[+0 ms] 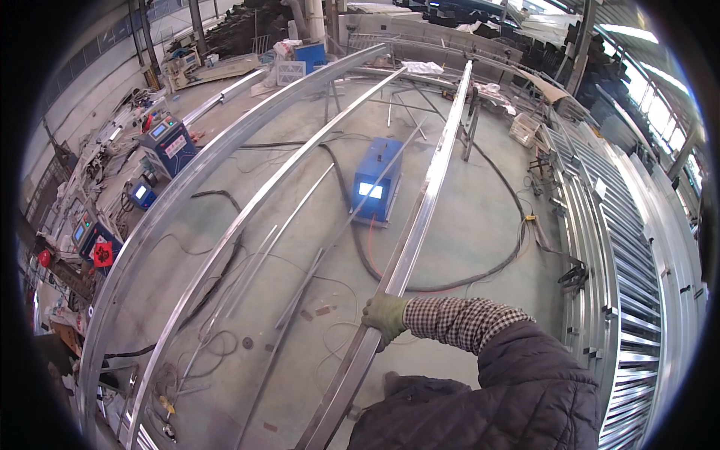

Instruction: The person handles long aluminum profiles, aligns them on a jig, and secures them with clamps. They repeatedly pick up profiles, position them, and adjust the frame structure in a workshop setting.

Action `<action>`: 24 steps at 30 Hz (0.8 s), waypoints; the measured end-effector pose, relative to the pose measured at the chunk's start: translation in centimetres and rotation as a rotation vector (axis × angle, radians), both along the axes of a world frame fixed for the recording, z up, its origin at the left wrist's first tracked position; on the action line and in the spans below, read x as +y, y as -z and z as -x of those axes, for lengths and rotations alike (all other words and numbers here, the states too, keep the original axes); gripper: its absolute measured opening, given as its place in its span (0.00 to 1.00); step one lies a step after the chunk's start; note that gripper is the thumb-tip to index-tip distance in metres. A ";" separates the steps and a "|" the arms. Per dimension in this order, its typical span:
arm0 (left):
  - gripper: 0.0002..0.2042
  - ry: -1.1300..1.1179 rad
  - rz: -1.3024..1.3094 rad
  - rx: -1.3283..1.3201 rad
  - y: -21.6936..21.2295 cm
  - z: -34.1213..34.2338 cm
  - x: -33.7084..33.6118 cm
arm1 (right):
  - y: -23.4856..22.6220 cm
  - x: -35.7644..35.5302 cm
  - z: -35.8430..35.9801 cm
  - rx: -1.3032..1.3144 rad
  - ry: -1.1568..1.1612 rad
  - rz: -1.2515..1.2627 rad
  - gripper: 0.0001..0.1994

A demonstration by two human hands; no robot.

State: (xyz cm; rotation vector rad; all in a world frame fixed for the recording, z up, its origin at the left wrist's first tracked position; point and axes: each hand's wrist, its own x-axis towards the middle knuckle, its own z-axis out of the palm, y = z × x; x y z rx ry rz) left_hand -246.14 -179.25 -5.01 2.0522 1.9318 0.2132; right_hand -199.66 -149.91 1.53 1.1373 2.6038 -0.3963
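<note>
Long metal beam [424, 217] grasped in the gloved right hand [385, 315], fingers wrapped about its sides along its nearer stretch, the length run from the lower edge of the view up to a far end near a metal stand [471, 127]. Just left of the beam, a blue machine [380, 166] with a lit screen is set on the floor, partly ringed by a thick black cable [450, 288]. Farther left, a thin beam [255, 199] and a wide beam [152, 232] are laid lengthwise; at far right, metal bars [634, 259] are stacked in rows.
</note>
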 end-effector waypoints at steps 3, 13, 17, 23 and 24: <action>0.26 -0.051 0.132 0.028 -0.9 -0.5 0.2 | 0.5 0.1 -0.4 0.059 -0.020 -0.013 0.39; 0.28 -0.069 0.272 0.110 -0.9 -0.5 -0.7 | 1.7 0.6 -1.8 0.151 -0.063 0.052 0.37; 0.28 -0.062 0.256 0.155 -1.6 -1.2 -0.2 | 2.2 0.9 -2.1 0.207 -0.071 0.038 0.37; 0.30 -0.273 0.486 0.205 -4.3 -4.1 1.2 | 0.9 1.1 -2.2 0.254 -0.021 0.159 0.30; 0.29 -0.206 0.399 0.125 -4.6 -4.5 1.3 | 0.5 1.2 -2.1 0.166 -0.067 0.077 0.29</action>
